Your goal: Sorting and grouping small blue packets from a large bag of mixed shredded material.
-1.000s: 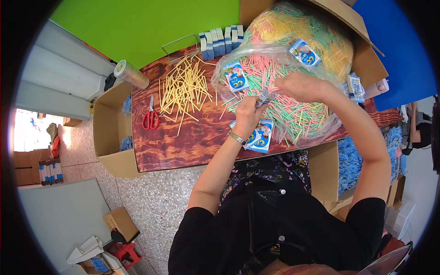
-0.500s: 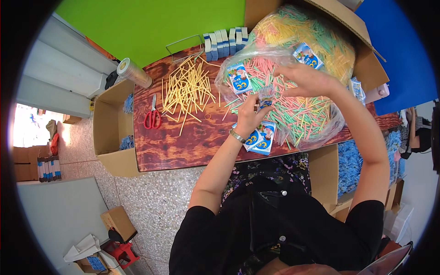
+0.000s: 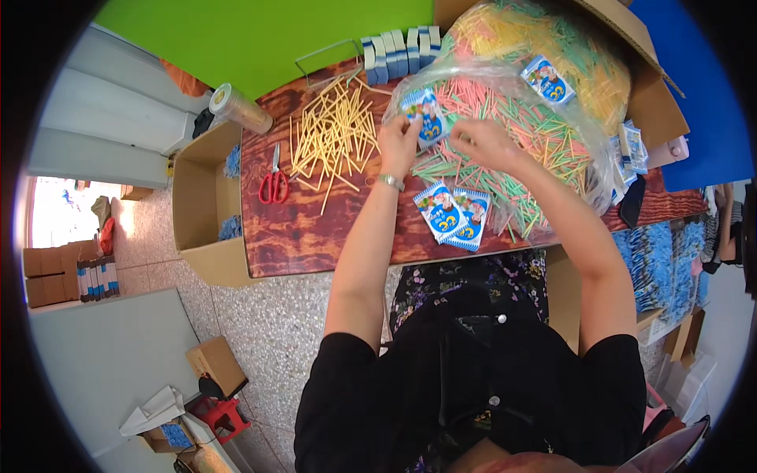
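Head view, sole view: red-brown wood-grain tabletop point(image 3: 315, 236) against a bright green wall point(image 3: 260, 47). One blue-and-white printed packet point(image 3: 428, 118), over the near left part of the opened bag, pinched at its left edge between thumb and fingers of my left hand point(image 3: 400, 144). My right hand point(image 3: 485, 144), fingers curled just beside that packet's right side; whether they grip anything, I cannot tell. Progress, by my judgement: midway through the work; two overlapping packets point(image 3: 471, 219) lie at the near table edge, sealed or unsealed not discernible, while most of the sticks lie loose. Containers: one opened clear plastic bag point(image 3: 601, 180), heaped with pink and green sticks point(image 3: 520, 114), another packet point(image 3: 548, 79) lying on top; behind it, one cardboard carton point(image 3: 662, 110) with a bulging bag of yellow, green and pink sticks point(image 3: 544, 39); one lidded clear tub point(image 3: 240, 109), contents unclear; one open carton point(image 3: 209, 205) at left, some blue crinkled pieces point(image 3: 230, 229) inside. Loose: yellow sticks point(image 3: 335, 134), piled; red-handled scissors point(image 3: 274, 185), beside them.
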The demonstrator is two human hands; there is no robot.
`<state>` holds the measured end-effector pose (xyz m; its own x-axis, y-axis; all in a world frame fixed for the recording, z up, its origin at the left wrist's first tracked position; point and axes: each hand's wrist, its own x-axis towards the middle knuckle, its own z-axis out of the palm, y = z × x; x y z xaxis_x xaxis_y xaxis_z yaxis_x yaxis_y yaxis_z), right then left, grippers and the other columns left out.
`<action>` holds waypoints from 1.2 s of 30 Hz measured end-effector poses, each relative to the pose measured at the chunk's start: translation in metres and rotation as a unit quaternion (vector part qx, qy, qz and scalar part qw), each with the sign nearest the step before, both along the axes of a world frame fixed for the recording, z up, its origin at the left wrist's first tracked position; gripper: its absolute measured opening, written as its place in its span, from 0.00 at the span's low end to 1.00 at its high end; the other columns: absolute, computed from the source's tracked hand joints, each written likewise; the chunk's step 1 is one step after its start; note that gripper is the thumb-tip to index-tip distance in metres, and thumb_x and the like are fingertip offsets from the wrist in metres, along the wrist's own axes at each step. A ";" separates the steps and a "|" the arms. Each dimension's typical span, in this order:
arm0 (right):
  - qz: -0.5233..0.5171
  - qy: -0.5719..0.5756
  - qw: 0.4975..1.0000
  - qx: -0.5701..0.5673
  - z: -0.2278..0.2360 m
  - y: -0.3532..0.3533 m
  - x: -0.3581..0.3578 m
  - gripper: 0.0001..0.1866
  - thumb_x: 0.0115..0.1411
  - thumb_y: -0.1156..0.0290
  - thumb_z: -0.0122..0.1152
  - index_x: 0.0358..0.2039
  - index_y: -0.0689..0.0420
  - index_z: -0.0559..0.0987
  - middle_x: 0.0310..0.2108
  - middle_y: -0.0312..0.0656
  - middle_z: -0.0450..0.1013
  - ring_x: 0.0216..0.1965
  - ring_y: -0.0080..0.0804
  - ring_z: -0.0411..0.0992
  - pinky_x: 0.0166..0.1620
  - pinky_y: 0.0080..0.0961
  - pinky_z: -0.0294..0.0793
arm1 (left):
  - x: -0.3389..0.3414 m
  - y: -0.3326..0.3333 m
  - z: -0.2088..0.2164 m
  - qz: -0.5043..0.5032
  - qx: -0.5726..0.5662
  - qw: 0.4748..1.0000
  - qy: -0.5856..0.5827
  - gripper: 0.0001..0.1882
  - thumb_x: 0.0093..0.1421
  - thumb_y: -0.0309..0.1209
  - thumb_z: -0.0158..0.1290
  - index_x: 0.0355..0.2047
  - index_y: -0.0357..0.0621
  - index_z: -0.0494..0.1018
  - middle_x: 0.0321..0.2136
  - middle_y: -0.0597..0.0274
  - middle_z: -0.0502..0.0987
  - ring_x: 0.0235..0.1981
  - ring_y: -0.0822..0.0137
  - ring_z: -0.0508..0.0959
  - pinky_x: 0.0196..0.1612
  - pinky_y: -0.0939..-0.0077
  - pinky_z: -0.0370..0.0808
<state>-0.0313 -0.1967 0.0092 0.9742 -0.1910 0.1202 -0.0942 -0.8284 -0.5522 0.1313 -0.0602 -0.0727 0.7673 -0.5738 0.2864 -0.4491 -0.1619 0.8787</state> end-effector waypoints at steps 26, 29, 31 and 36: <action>-0.029 -0.024 0.978 0.203 0.023 0.015 -0.072 0.11 0.58 0.66 0.62 0.37 0.60 0.79 0.25 0.46 0.75 0.27 0.33 0.75 0.32 0.28 0.71 | -0.109 0.039 0.047 -0.221 0.028 0.939 0.262 0.11 0.56 0.31 0.62 0.34 0.35 0.79 0.25 0.64 0.82 0.25 0.81 0.78 0.28 0.83 0.74; -0.014 -0.006 0.979 0.203 0.029 0.001 -0.081 0.11 0.58 0.69 0.61 0.40 0.60 0.79 0.29 0.46 0.77 0.29 0.35 0.75 0.34 0.29 0.72 | -0.113 0.031 0.052 -0.202 0.055 0.961 0.180 0.13 0.52 0.28 0.66 0.36 0.36 0.79 0.27 0.67 0.80 0.26 0.79 0.78 0.30 0.81 0.76; -0.028 -0.035 0.976 0.213 0.029 -0.002 -0.086 0.13 0.58 0.70 0.61 0.44 0.58 0.78 0.32 0.46 0.78 0.32 0.39 0.76 0.38 0.31 0.74 | -0.121 0.025 0.058 -0.210 0.065 0.950 0.223 0.14 0.51 0.29 0.66 0.37 0.36 0.78 0.28 0.67 0.80 0.28 0.80 0.78 0.31 0.81 0.76; -0.045 0.034 0.992 0.112 0.036 -0.009 -0.084 0.16 0.60 0.67 0.60 0.48 0.58 0.76 0.37 0.47 0.79 0.38 0.41 0.78 0.40 0.34 0.75 | -0.120 0.027 0.037 -0.235 -0.034 0.916 0.324 0.11 0.59 0.33 0.60 0.35 0.36 0.78 0.26 0.66 0.80 0.26 0.81 0.76 0.29 0.80 0.74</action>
<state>-0.1157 -0.2057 0.0454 0.9561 -0.2930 -0.0006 -0.2064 -0.6721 -0.7112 0.0110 -0.0337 -0.0354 0.4615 -0.8822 -0.0940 0.1648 -0.0189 0.9862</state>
